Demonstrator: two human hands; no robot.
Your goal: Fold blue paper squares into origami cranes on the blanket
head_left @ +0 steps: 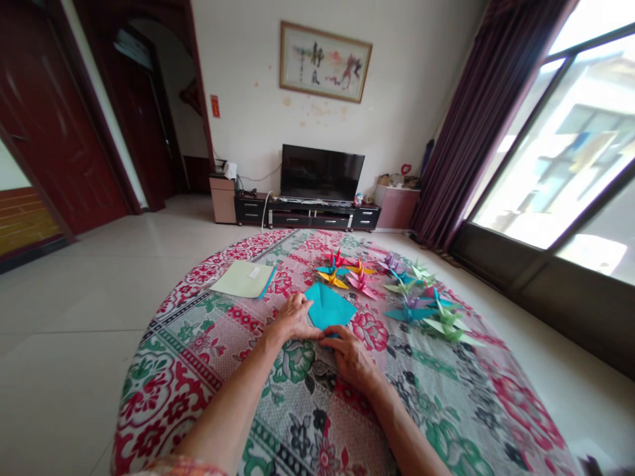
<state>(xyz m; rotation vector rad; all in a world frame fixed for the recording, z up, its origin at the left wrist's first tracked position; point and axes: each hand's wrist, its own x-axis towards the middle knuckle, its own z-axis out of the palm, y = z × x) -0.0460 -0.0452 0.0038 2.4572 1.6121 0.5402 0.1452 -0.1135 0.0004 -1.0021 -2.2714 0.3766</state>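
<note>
Grip: on my feed, left hand (296, 318) lies over the left edge of the blue paper (331, 307); right hand (350, 354) has its fingers bent at the near corner. Fingertips of both meet there; whether they pinch or merely press, I cannot tell.
Paper position: on the patterned tablecloth (297, 403), straight ahead of the forearms.
Crease risk: I judge a crooked fold likeliest, caused by the near corner slipping under uneven finger pressure; the soft cloth beneath may also give and blur the line.
Paper bearing: one corner points right, another away toward the television (321, 173). A faint crease runs from that far corner toward me. I find no clear long axis.
Folded cranes: pink crane (364, 284) and yellow crane (333, 281) stand just beyond the paper; green crane (448, 324) sits farther right.
Paper stack (241, 279): left of the blue paper, apart from it, pale green sheet uppermost.
</note>
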